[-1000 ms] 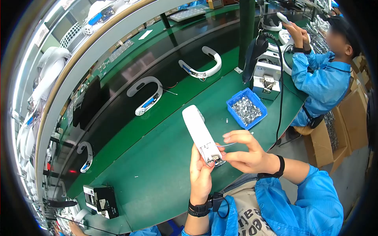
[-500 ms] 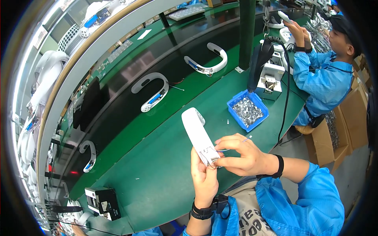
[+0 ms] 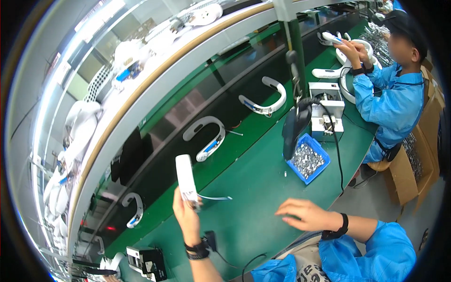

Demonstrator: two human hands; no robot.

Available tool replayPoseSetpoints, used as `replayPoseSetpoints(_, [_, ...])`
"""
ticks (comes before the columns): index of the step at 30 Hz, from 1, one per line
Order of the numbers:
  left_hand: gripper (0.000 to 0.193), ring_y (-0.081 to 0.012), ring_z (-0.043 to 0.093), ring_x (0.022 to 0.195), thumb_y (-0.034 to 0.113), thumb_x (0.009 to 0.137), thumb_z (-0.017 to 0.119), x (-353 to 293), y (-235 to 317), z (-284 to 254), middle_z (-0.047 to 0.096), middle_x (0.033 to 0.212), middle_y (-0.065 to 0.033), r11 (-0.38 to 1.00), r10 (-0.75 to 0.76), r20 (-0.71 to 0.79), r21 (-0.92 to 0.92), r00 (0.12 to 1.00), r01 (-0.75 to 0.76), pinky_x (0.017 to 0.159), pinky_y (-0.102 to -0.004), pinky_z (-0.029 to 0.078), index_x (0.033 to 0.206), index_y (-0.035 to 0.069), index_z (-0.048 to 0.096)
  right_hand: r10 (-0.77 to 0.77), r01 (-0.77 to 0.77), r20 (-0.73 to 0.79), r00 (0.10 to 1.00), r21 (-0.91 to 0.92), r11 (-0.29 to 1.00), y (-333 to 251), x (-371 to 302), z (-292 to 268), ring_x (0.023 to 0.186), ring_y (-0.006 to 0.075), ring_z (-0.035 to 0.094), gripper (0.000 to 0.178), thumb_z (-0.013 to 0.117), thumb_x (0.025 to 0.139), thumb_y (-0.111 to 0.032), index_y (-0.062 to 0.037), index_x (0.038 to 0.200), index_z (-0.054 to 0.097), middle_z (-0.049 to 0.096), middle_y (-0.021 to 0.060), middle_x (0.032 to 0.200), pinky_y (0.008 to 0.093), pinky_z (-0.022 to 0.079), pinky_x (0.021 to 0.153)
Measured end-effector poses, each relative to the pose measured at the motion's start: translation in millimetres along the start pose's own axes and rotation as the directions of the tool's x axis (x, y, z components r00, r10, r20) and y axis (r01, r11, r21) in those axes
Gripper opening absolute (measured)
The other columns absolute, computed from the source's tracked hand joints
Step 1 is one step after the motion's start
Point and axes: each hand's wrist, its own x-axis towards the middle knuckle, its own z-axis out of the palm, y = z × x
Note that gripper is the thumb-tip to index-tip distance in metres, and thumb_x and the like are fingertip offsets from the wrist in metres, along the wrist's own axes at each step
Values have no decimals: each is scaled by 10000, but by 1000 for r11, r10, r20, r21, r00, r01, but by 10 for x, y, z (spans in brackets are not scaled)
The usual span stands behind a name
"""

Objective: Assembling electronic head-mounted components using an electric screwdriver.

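Note:
My left hand (image 3: pixel 187 218) grips a curved white plastic housing (image 3: pixel 184 174) by its lower end and holds it up near the dark conveyor strip. Thin wires (image 3: pixel 216 198) stick out to the right from the housing's open end. My right hand (image 3: pixel 304 214) hangs above the green table, holding nothing, its fingers loosely stretched to the left. Beyond it stands a blue bin (image 3: pixel 323 151) full of small metal parts, one small piece (image 3: pixel 285 174) lying just left of it. More curved white housings (image 3: pixel 217 141) with blue parts inside lie along the strip.
A black hanging tool (image 3: pixel 292 131) on a chain and a small bench machine (image 3: pixel 326 124) stand by the bin. Another machine (image 3: pixel 149 263) sits at lower left. A shelf rail (image 3: pixel 141 89) crosses above. At right, a co-worker (image 3: pixel 392 94) in blue handles a white part near cardboard boxes (image 3: pixel 401 183).
My left hand has carried the housing left, toward the strip. My right hand has let go of the wires and drawn away to the right. The view has shifted.

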Motion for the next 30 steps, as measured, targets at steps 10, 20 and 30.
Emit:
replayPoseSetpoints(10, [374, -406, 723, 992, 190, 895, 579, 1592, -1046, 381, 753, 1106, -235, 494, 428, 31, 829, 903, -263, 899, -515, 566, 1172, -4, 739, -52, 61, 65, 996, -131, 989, 164, -175, 796, 1005, 253, 684, 179, 633, 1024, -195, -90, 1146, 710, 708, 39, 1100, 439, 540, 871])
replayPoseSetpoints(20, [504, -423, 748, 925, 302, 1028, 523, 2440, -1420, 1864, 754, 998, -221, 429, 68, 137, 890, 988, -153, 816, -567, 578, 1524, 230, 472, -166, 156, -86, 982, -117, 981, -179, -58, 479, 872, 239, 676, 170, 699, 956, -94, -75, 1118, 746, 702, 46, 942, 367, 561, 745])
replayPoseSetpoints(30, [281, -157, 622, 814, 141, 1049, 483, 1853, -542, 312, 678, 982, -74, 960, 265, 179, 43, 947, -277, 707, -299, 492, 1217, -26, 634, -106, -110, -249, 963, -718, 688, -30, 336, -243, 920, 314, 640, 174, 706, 857, -49, -32, 1031, 707, 640, 121, 924, 424, 525, 835])
